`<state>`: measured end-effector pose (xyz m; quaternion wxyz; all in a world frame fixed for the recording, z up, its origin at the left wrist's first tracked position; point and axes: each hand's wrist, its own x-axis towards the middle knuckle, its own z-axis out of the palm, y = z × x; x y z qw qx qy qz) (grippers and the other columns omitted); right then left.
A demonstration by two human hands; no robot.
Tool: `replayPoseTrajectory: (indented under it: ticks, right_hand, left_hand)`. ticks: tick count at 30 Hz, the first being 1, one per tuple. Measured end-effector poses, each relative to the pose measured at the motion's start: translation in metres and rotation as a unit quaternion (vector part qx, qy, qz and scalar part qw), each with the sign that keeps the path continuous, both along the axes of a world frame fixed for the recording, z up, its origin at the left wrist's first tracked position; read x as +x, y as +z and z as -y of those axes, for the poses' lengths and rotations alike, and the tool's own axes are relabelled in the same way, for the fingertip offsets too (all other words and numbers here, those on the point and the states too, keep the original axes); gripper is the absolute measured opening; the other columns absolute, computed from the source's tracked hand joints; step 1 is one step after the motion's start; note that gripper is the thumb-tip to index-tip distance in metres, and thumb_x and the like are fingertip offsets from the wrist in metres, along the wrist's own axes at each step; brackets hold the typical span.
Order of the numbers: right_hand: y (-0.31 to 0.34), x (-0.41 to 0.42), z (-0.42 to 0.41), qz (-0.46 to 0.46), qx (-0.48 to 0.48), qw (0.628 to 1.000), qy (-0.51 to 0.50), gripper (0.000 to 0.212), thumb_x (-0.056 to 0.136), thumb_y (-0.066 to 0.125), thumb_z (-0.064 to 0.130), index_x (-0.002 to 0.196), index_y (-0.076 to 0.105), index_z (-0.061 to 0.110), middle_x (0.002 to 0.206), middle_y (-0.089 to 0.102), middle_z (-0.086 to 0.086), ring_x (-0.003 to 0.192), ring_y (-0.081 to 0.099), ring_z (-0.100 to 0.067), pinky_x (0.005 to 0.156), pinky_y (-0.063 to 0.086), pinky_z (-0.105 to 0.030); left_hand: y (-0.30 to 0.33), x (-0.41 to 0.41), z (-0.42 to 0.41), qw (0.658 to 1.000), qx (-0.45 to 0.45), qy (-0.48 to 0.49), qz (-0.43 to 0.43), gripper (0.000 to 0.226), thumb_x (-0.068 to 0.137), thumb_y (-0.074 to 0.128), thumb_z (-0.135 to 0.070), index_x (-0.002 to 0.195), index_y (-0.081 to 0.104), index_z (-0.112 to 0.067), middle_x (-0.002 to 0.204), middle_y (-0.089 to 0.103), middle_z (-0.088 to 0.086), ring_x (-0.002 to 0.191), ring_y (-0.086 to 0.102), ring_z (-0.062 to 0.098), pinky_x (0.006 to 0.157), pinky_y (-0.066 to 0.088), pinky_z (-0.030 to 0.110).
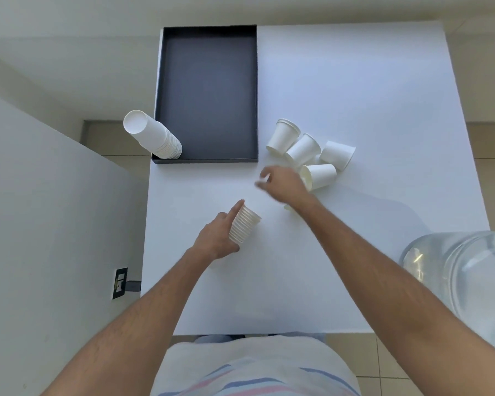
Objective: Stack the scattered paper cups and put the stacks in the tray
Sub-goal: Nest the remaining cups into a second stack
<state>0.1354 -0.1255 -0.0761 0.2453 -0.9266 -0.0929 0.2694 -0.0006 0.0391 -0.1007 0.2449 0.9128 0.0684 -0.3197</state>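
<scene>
Over white table (355, 95), left hand (216, 238) grips cup stack (244, 224); right hand (283, 181) blurred, grip unclear.

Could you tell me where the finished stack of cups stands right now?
The tall stack stands in the near left corner of the dark tray, at the table's left far side.
</scene>
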Motion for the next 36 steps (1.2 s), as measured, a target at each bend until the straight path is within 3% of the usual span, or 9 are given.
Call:
replayPoseTrajectory:
  ticks: [2, 5, 10, 13, 17, 26, 30, 33, 36]
  right_hand:
    - [0.002, 0.029, 0.004, 0.075, -0.023, 0.995, -0.066, 0.039, 0.091, 0.059, 0.038, 0.123, 0.058, 0.017, 0.118, 0.062, -0.009, 0.111, 0.058, -0.029, 0.086, 0.044, -0.035]
    - [0.003, 0.070, 0.012, 0.149, -0.134, 0.976, -0.087, 0.043, 0.093, 0.056, 0.030, 0.131, 0.048, 0.011, 0.128, 0.049, -0.015, 0.117, 0.050, -0.037, 0.090, 0.043, -0.043]
    - [-0.001, 0.109, 0.022, 0.096, -0.223, 0.961, -0.135, 0.039, 0.091, 0.049, 0.009, 0.130, 0.047, 0.004, 0.134, 0.047, -0.017, 0.124, 0.044, -0.036, 0.094, 0.042, -0.041]
    - [-0.006, 0.111, 0.028, 0.048, -0.213, 0.966, -0.137, 0.033, 0.089, 0.049, 0.007, 0.122, 0.054, 0.003, 0.127, 0.055, -0.018, 0.120, 0.051, -0.037, 0.085, 0.044, -0.036]
    - [-0.004, 0.109, 0.034, 0.050, -0.198, 0.968, -0.147, 0.028, 0.087, 0.049, 0.004, 0.115, 0.055, 0.003, 0.120, 0.058, -0.018, 0.110, 0.057, -0.037, 0.074, 0.041, -0.033]
    - [0.041, 0.150, 0.041, 0.193, -0.165, 0.936, -0.242, 0.036, 0.088, 0.051, 0.008, 0.121, 0.063, 0.014, 0.125, 0.059, -0.016, 0.114, 0.058, -0.037, 0.093, 0.048, -0.039]
    - [0.034, 0.152, 0.021, 0.225, -0.159, 0.944, -0.182, 0.038, 0.088, 0.047, 0.004, 0.120, 0.065, 0.013, 0.120, 0.063, -0.019, 0.111, 0.059, -0.040, 0.096, 0.045, -0.040]
    - [0.017, 0.141, 0.009, 0.210, -0.141, 0.960, -0.122, 0.037, 0.087, 0.045, 0.003, 0.113, 0.068, 0.014, 0.112, 0.066, -0.017, 0.106, 0.059, -0.039, 0.090, 0.045, -0.039]
    - [0.008, 0.129, 0.002, 0.178, -0.112, 0.970, -0.125, 0.038, 0.082, 0.046, 0.002, 0.107, 0.070, 0.016, 0.107, 0.069, -0.013, 0.101, 0.061, -0.036, 0.085, 0.046, -0.037]
  left_hand:
    - [-0.002, 0.001, -0.003, 1.000, 0.004, 0.003, -0.006, 0.114, 0.071, 0.075, -0.023, 0.146, -0.006, -0.053, 0.117, 0.047, 0.002, 0.088, 0.055, 0.022, 0.071, 0.046, 0.031]
    - [-0.005, 0.007, -0.007, 1.000, 0.003, -0.002, -0.018, 0.116, 0.072, 0.076, -0.025, 0.146, -0.007, -0.053, 0.116, 0.046, 0.003, 0.090, 0.054, 0.023, 0.074, 0.048, 0.033]
    - [-0.010, 0.023, -0.011, 1.000, 0.008, -0.022, -0.010, 0.116, 0.073, 0.077, -0.024, 0.148, -0.007, -0.050, 0.116, 0.046, 0.004, 0.091, 0.055, 0.025, 0.077, 0.050, 0.037]
    - [-0.012, 0.028, -0.015, 1.000, -0.003, -0.023, -0.013, 0.118, 0.071, 0.080, -0.026, 0.147, -0.007, -0.051, 0.113, 0.047, 0.004, 0.093, 0.054, 0.025, 0.078, 0.049, 0.037]
    - [-0.013, 0.035, -0.021, 0.999, -0.022, -0.026, -0.020, 0.119, 0.070, 0.080, -0.027, 0.148, -0.006, -0.050, 0.110, 0.048, 0.005, 0.093, 0.052, 0.024, 0.076, 0.044, 0.033]
    - [-0.013, 0.047, -0.035, 0.999, -0.048, -0.004, -0.011, 0.118, 0.068, 0.081, -0.025, 0.149, -0.002, -0.048, 0.112, 0.050, 0.003, 0.096, 0.051, 0.023, 0.080, 0.045, 0.034]
    - [-0.014, 0.045, -0.038, 0.999, -0.054, 0.001, -0.006, 0.118, 0.068, 0.081, -0.024, 0.149, -0.001, -0.047, 0.115, 0.051, 0.003, 0.098, 0.052, 0.023, 0.081, 0.044, 0.034]
    - [-0.015, 0.043, -0.040, 0.998, -0.059, 0.011, -0.001, 0.118, 0.067, 0.081, -0.024, 0.149, -0.001, -0.047, 0.116, 0.052, 0.004, 0.099, 0.052, 0.023, 0.083, 0.046, 0.036]
    - [-0.015, 0.040, -0.043, 0.998, -0.060, 0.014, 0.000, 0.118, 0.068, 0.081, -0.023, 0.150, -0.001, -0.046, 0.115, 0.050, 0.003, 0.099, 0.052, 0.023, 0.081, 0.045, 0.035]
